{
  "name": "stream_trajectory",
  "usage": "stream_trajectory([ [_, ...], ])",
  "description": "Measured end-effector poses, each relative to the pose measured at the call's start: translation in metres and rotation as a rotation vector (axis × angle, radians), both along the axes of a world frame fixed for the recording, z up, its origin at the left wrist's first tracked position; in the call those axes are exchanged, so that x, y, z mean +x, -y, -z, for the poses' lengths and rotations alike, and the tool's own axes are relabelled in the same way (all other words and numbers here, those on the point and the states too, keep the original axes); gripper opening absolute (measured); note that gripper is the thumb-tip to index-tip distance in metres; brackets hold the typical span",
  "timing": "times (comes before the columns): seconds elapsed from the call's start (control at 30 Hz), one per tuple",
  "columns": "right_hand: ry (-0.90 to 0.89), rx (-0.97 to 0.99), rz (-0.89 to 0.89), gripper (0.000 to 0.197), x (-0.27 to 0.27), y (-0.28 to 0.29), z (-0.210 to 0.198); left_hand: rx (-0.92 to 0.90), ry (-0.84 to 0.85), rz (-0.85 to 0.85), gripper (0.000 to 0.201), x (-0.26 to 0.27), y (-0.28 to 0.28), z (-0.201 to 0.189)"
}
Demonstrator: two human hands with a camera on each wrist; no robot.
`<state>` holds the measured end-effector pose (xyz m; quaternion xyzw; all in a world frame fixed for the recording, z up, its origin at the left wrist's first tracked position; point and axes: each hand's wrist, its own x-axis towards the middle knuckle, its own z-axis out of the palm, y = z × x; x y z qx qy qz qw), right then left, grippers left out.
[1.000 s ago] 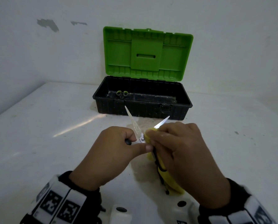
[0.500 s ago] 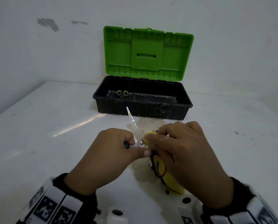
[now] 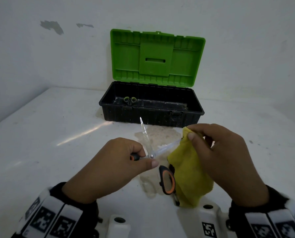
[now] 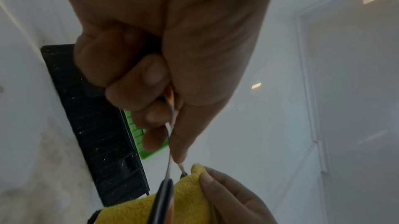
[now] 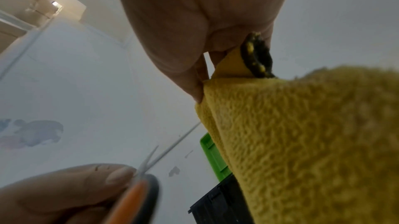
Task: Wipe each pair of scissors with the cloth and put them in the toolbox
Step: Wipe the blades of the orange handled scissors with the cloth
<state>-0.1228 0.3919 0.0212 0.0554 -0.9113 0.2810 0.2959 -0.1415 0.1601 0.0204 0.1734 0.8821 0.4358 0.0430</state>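
Note:
My left hand (image 3: 126,158) grips one handle of the orange-and-black scissors (image 3: 166,180), whose blades stand spread apart above the table. One blade (image 3: 144,133) points toward the toolbox. The tip of the other blade (image 3: 167,148) is wrapped in the yellow cloth (image 3: 189,172), which my right hand (image 3: 217,152) pinches around it. The left wrist view shows the left hand (image 4: 168,91) curled round the scissors (image 4: 170,135) and the cloth (image 4: 187,193) below. The black toolbox (image 3: 152,117) with a green lid (image 3: 156,57) stands open behind, with green-handled scissors (image 3: 130,100) inside at its left.
The white table (image 3: 49,143) has a dried stain (image 3: 158,134) under my hands, in front of the toolbox. A white wall (image 3: 57,48) with chipped paint rises right behind the box. White device parts (image 3: 119,225) sit at the near table edge.
My right hand has slid the cloth outward along the right blade, from the pivot to the tip. More of that blade and the lower handle loop now show. The left hand stayed put.

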Motion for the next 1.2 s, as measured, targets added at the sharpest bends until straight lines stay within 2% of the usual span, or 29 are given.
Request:
stream_trajectory([
  [0.1, 0.077, -0.112, -0.005, 0.015, 0.003, -0.003, -0.002, -0.009, 0.031, -0.021, 0.014, -0.001, 0.005, -0.001],
  [0.17, 0.084, -0.184, -0.016, 0.015, 0.004, -0.005, -0.005, 0.063, 0.113, -0.041, 0.008, -0.003, 0.009, -0.002],
  [0.23, 0.083, -0.217, -0.021, 0.016, 0.006, -0.008, -0.006, 0.110, 0.160, -0.033, 0.008, -0.003, 0.012, -0.002],
  [0.4, 0.117, -0.223, 0.008, 0.014, 0.009, -0.016, -0.004, 0.283, 0.125, -0.059, 0.010, -0.006, 0.018, -0.005],
  [0.53, 0.145, -0.244, 0.033, 0.013, 0.010, -0.020, -0.002, 0.424, 0.181, -0.076, 0.009, -0.010, 0.018, -0.004],
  [0.77, 0.158, -0.241, 0.036, 0.014, 0.011, -0.018, -0.002, 0.494, 0.131, -0.114, 0.009, -0.013, 0.020, 0.000],
  [0.97, 0.159, -0.232, 0.047, 0.013, 0.009, -0.020, -0.002, 0.667, 0.088, -0.183, 0.028, -0.016, 0.020, 0.002],
  [1.1, 0.143, -0.216, 0.032, 0.013, 0.008, -0.020, -0.006, 0.714, 0.028, -0.231, 0.015, -0.013, 0.016, 0.002],
  [1.2, 0.138, -0.179, -0.021, 0.014, 0.010, -0.014, -0.009, 0.673, -0.013, -0.269, 0.019, -0.010, 0.007, 0.003],
])
